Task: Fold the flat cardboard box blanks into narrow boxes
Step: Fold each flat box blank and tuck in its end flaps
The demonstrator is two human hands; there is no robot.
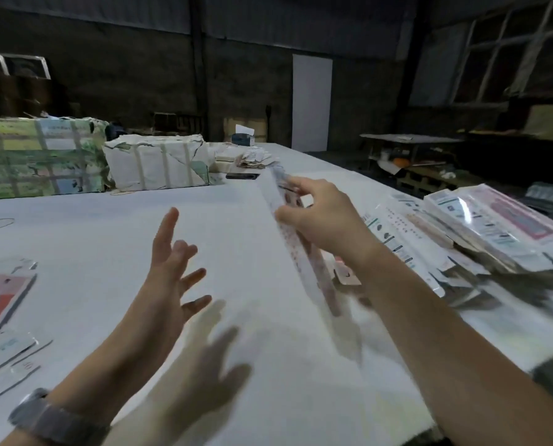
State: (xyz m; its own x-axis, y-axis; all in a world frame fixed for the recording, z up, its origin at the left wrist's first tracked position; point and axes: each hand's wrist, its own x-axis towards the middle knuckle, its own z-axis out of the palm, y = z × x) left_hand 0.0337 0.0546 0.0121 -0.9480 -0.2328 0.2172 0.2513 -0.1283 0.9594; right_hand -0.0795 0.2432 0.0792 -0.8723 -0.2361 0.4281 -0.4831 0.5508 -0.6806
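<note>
Right hand (325,217) pinching a long narrow box (296,239) mid-length, fingers (301,185) curled round it, box tilted above the white counter (108,226) – left hand (169,265) apart, fingers spread, holding nothing, stack of flat blanks (468,226) along the counter's right edge.

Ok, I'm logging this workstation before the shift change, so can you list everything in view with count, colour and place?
narrow box: one, white with red print, held above the table centre
flat blanks: a pile, white with pink and teal print, right edge of the table
printed blanks: a few, red, blue and white, left edge
wrapped bundles: two, green-patterned and white, far left
table: one, white
paper scraps: small heap, whitish, far end
door: one, pale, back wall
left hand: open, fingers spread, grey wristband
right hand: grips the narrow box
</note>
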